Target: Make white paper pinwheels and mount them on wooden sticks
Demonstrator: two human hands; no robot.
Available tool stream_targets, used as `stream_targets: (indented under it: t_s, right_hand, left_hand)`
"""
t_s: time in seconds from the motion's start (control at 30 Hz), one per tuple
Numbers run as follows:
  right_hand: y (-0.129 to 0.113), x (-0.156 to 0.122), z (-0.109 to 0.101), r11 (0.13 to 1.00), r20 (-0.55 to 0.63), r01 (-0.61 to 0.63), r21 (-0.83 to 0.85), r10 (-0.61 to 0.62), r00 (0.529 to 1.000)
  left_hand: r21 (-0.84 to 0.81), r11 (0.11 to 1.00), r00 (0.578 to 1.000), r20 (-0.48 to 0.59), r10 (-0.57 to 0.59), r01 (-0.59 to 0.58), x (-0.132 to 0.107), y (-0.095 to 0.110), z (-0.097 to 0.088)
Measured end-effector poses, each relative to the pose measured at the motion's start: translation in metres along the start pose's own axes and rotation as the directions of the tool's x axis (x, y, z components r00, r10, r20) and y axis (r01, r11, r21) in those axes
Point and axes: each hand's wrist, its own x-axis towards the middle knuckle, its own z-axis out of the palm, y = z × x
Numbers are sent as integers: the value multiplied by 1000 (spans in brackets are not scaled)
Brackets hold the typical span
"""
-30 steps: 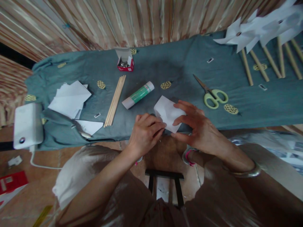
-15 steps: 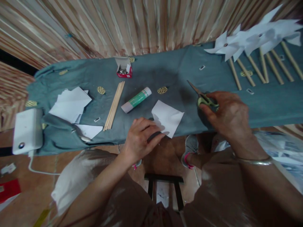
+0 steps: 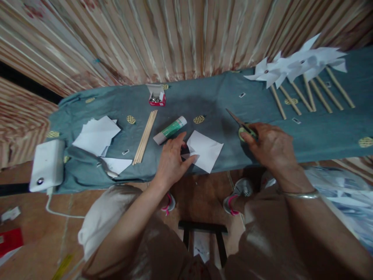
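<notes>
A square of white paper (image 3: 206, 152) lies near the table's front edge, its surface slightly creased. My left hand (image 3: 172, 158) is at its left side, thumb touching the paper's edge, with thumb and fingers spread apart. To the right, my right hand (image 3: 271, 146) grips the green handles of a pair of scissors (image 3: 235, 117). The scissors lie low at the cloth, blades pointing away and to the left. Just beyond my left hand is a green and white glue stick (image 3: 170, 130).
Several wooden sticks (image 3: 145, 137) lie left of the glue stick. Behind them stands an open red box (image 3: 157, 102) of small metal pieces. White paper sheets (image 3: 96, 134) and a white power strip (image 3: 48, 163) are at left. Several finished paper pinwheels (image 3: 291, 70) lie at the right back.
My left hand's fingers have lifted off the paper and spread, and the paper now lies flatter. My right hand has brought the scissors down slightly toward the cloth. The view has shifted a little.
</notes>
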Motion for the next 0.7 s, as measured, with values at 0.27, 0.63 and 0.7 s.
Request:
stream_targets:
  t_s: [0.27,0.63,0.7]
  right_hand:
    - [4,4,1,989,34,-84,122,80,996]
    - [-11,-2,-11,122,480,-498,859,149,865]
    - [-12,-5,-11,32,516,-521,853,97,851]
  left_hand:
    - [-76,996,998,48,-52,55,5,7,4]
    - [-247,965,995,-3,-98,94,12,9,7]
    - [-259,961,994,-7,-106,100,13,9,7]
